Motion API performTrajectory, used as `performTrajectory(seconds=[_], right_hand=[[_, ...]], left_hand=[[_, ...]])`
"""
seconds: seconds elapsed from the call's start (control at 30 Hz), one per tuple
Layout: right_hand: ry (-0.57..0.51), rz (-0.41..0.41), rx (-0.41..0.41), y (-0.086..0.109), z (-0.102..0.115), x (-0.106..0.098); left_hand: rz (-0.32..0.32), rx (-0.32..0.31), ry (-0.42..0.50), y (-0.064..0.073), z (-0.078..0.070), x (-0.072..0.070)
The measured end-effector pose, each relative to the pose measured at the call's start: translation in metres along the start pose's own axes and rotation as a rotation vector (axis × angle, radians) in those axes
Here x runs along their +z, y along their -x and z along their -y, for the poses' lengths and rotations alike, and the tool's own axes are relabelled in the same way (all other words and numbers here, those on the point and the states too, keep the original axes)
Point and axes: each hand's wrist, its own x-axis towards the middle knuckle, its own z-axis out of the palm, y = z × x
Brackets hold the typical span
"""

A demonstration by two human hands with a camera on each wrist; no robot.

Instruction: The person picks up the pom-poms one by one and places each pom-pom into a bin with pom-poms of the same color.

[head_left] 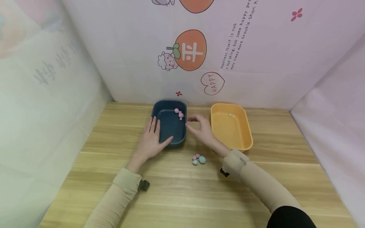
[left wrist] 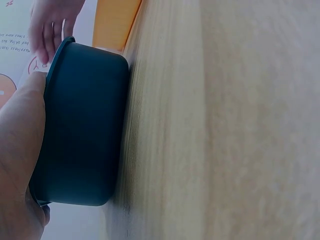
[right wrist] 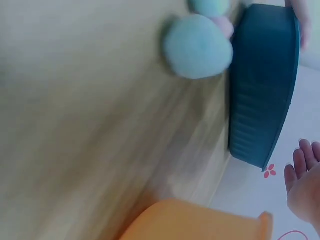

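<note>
**Rested left hand [head_left: 151, 141] on the navy tray [head_left: 171, 123], hung right hand [head_left: 203, 128] beside its rim**

Spread the left fingers straight and relaxed over the tray's left side, thumb across the near end. Held the right fingers parted and slightly bent, gripping nothing visible, right by the opposite rim; could not tell whether touching it.

Saw four pink balls [head_left: 181, 115] inside the navy tray, just across the rim, left of the right fingertips. Saw two loose pink balls [head_left: 194, 157] and two blue balls [head_left: 202, 159] huddled on the tabletop [head_left: 176, 196], on the near side of the right fingers. Saw a yellow tray [head_left: 219, 126] to the right of those fingers, with one small pale ball [head_left: 230, 115] in it.

Seemed to need only a light, flat press from the left fingers, enough against sliding, too little for tipping. Looked wise to leave a small gap between right fingertips and rim. For the huddle, probably called for thumb and index finger from above, pinching softly, one ball at a time, to avoid scattering neighbours. Also appeared to call for a raised wrist, given the right sleeve [head_left: 236, 161] close to the yellow tray's near-left corner.
</note>
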Motion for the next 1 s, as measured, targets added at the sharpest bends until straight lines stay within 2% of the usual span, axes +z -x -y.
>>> performTrajectory(seconds=[0.13, 0.4, 0.57, 0.77, 1.0], right_hand=[[0.053, 0.071, -0.034, 0.018, -0.001, -0.006], [0.104, 0.194, -0.017, 0.042, -0.001, -0.014], [0.088, 0.221, -0.022, 0.054, -0.005, -0.015], [0.071, 0.21, -0.139, 0.071, -0.018, -0.014], [0.073, 0.261, -0.108, 0.086, -0.009, -0.019]], left_hand=[[0.008, -0.005, -0.016, -0.001, 0.0, -0.002], [0.015, -0.009, -0.031, 0.0, -0.002, -0.002], [0.007, -0.003, -0.038, 0.0, -0.002, -0.001], [0.002, -0.001, -0.032, 0.001, -0.002, -0.002], [0.004, -0.002, -0.029, 0.001, -0.001, 0.0]])
